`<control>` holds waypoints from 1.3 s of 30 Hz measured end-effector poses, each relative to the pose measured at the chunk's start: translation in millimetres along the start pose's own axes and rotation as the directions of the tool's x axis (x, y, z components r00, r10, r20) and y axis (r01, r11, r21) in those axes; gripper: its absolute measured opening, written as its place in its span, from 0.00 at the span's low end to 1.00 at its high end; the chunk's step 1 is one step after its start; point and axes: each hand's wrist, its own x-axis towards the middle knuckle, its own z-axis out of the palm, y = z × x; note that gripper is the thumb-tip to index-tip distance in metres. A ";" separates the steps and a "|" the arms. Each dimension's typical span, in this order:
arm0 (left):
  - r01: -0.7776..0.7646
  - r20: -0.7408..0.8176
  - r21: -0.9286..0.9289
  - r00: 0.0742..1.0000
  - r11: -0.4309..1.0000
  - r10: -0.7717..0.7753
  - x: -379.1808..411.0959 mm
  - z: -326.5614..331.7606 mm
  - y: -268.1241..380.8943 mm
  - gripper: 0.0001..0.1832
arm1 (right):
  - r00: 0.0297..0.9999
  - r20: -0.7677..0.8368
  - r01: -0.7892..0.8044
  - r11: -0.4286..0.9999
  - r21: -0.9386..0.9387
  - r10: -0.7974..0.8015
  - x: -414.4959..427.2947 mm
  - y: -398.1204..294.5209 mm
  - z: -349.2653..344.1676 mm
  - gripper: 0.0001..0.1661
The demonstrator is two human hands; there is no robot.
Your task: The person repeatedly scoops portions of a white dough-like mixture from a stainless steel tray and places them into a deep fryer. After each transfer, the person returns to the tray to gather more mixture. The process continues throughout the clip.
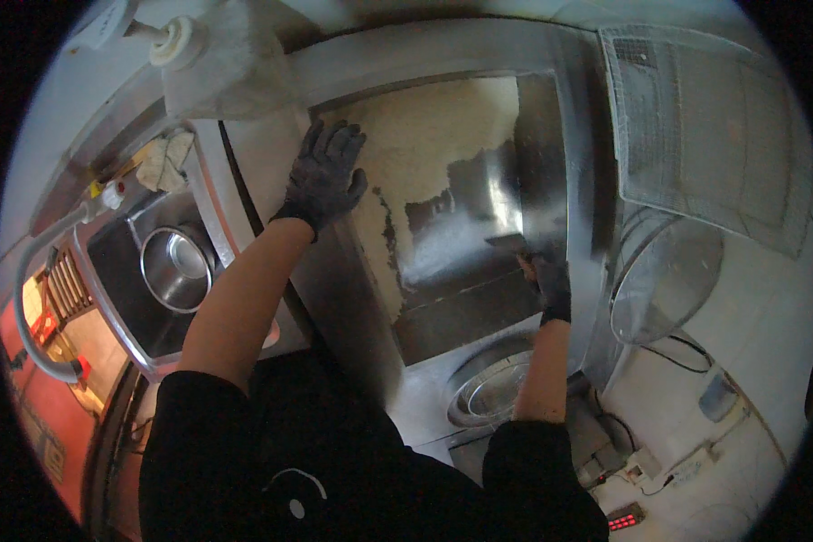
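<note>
My left hand [325,169], in a dark glove, has its fingers spread at the left rim of a rectangular metal vat [372,315]. It holds nothing that I can see. Pale, cream-coloured residue [420,125] coats the far and left parts of the vat's inside, with a ragged edge. Bare, shiny metal shows in the middle and on the right. My right hand [553,281], also gloved, grips a flat scraper [506,241] against the inside of the vat near its right wall. The fingers hide most of the scraper's handle.
A metal pot [176,269] stands in the sink [115,284] at left, near a grey hose [24,298] and a cloth [166,162]. A translucent plastic container [223,74] is at the back left. Wire racks [711,129], a round mesh screen [671,281] and cables [684,362] are at right.
</note>
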 end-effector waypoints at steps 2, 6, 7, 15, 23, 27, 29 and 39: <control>0.001 0.000 -0.004 1.000 1.000 -0.001 0.3 1.0 -0.1 0.27 | 0.995 0.031 -0.094 0.992 -0.086 0.097 5.9 35.7 -4.3 0.14; -0.002 -0.023 -0.022 1.000 1.000 0.002 -0.8 2.8 -1.1 0.28 | 0.999 -0.032 -0.033 0.963 0.269 0.043 19.4 83.2 0.5 0.18; -0.013 -0.047 -0.027 0.999 1.000 0.012 -1.3 3.4 -1.4 0.28 | 0.988 -0.154 0.052 0.924 0.378 0.008 25.9 89.9 6.9 0.20; -0.038 -0.073 -0.002 0.997 0.999 0.038 -0.8 5.4 -1.2 0.27 | 0.849 -0.030 0.382 0.651 -0.656 -0.528 121.2 36.2 32.6 0.26; 0.007 -0.034 -0.004 0.999 1.000 -0.007 0.5 0.7 2.6 0.26 | 0.801 0.116 0.355 0.309 -0.882 -0.587 179.8 -98.9 72.6 0.25; -0.007 -0.055 -0.012 0.998 1.000 0.007 -0.3 1.0 1.5 0.26 | 0.880 0.213 0.422 0.495 -0.760 -0.423 147.9 -135.4 40.2 0.17; -0.018 -0.062 -0.010 0.998 1.000 0.018 0.1 1.4 0.5 0.26 | 0.761 0.048 0.590 0.659 -0.467 -0.648 106.6 -100.3 25.0 0.20; -0.027 -0.033 0.010 0.999 1.000 0.027 -1.1 2.0 -0.2 0.26 | 0.791 0.393 0.597 0.454 -0.661 -0.469 -37.1 182.7 75.7 0.18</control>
